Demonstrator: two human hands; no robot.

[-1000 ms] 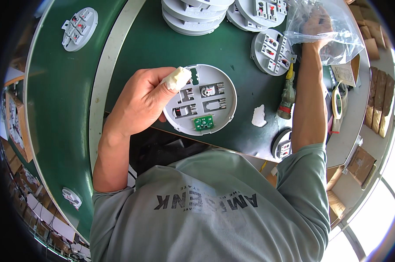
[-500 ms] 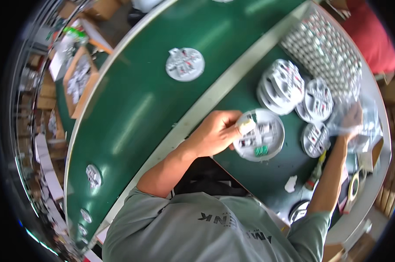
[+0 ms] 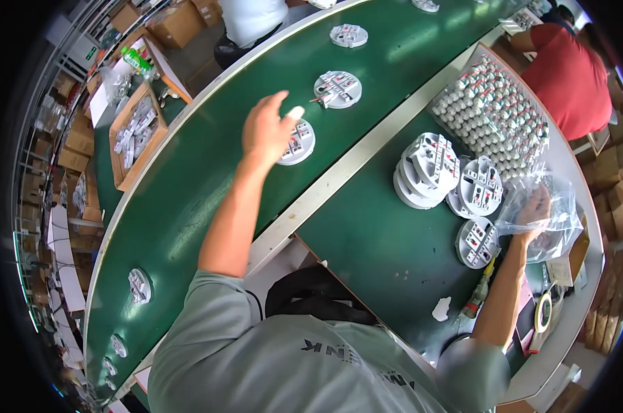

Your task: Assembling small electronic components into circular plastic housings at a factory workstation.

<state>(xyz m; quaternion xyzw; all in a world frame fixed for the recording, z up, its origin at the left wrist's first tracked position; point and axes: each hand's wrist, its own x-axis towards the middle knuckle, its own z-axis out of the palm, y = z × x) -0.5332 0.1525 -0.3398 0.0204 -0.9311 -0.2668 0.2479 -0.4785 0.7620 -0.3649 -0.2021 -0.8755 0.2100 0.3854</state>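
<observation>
On the green conveyor belt (image 3: 187,186), left hand (image 3: 267,131) spread loosely over a round white base plate (image 3: 296,143), right hand (image 3: 535,210) inside the clear plastic bag (image 3: 542,220), grip unclear.

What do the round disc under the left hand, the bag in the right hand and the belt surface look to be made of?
Round disc: likely moulded plastic, matte pale grey, with small inset parts. Bag: thin clear plastic film, crinkled and glossy. Belt surface: smooth green sheet, probably rubber or vinyl, with soft sheen from overhead lights.
</observation>
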